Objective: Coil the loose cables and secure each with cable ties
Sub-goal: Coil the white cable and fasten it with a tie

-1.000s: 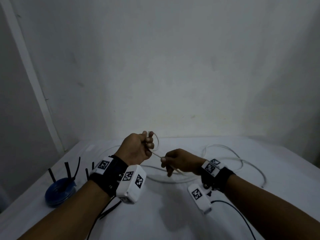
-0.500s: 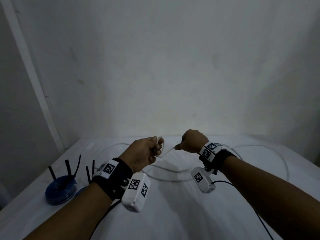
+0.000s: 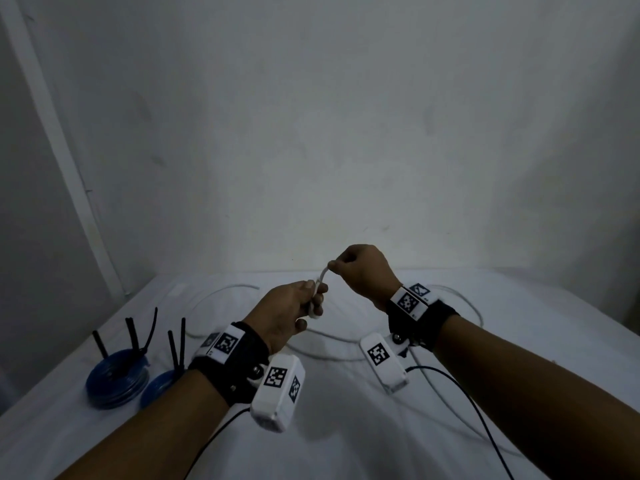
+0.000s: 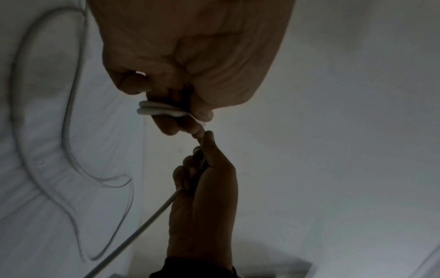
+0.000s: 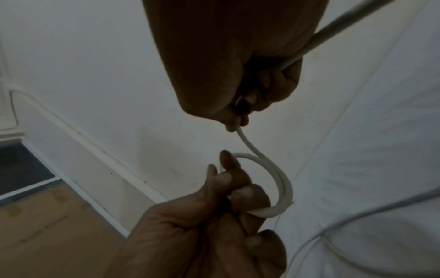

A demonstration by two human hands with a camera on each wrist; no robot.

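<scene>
A white cable lies loose on the white table [image 3: 346, 427]. My left hand [image 3: 294, 306] grips a small coil of the white cable [image 3: 316, 301], with two turns wound round its fingers [image 4: 159, 111] [image 5: 283, 188]. Just above and to the right, my right hand [image 3: 360, 271] pinches the same cable [image 5: 250, 146] between thumb and forefinger. The cable then runs through its curled fingers and out behind the palm [image 4: 142, 225]. The two hands are a few centimetres apart, above the table.
Two blue cable coils [image 3: 117, 379] [image 3: 157, 388] lie at the left, each bound with upright black cable ties [image 3: 133, 334]. Loose white cable loops [image 3: 464, 299] cross the far table. Black wrist-camera leads [image 3: 467, 393] trail near me. A wall stands close behind.
My right hand has swung from low in front of the left hand up and over it, carrying the cable round. My left hand kept its grip on the coil.
</scene>
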